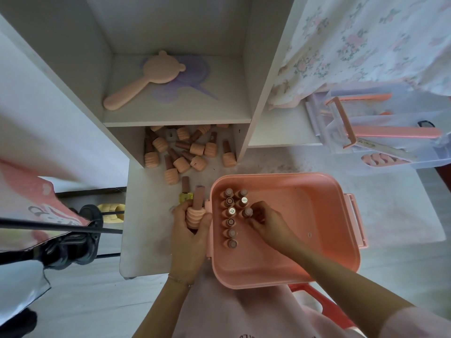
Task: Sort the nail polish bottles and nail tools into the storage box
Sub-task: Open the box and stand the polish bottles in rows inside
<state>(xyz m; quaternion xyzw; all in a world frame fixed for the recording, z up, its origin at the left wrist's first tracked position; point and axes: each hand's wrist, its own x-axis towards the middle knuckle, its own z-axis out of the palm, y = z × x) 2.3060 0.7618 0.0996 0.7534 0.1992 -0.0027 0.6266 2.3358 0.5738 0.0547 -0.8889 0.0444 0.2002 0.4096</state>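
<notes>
The left hand (pixel 189 230) is gripping a nail polish bottle (pixel 195 211) just outside the left wall of the pink storage box (pixel 305 215), fingers curled round its ribbed body, its long axis upright with the brown cap pointing up toward the camera. The right hand (pixel 266 222) is reaching inside the box, fingertips pinching a second bottle (pixel 247 212) standing cap-up beside the two rows of upright bottles (pixel 230 222). More bottles (pixel 183 150) are lying scattered on their sides under the shelf (pixel 175 118).

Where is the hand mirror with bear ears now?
The hand mirror lies on the open shelf at upper centre, above the loose nail polish bottles.
</notes>
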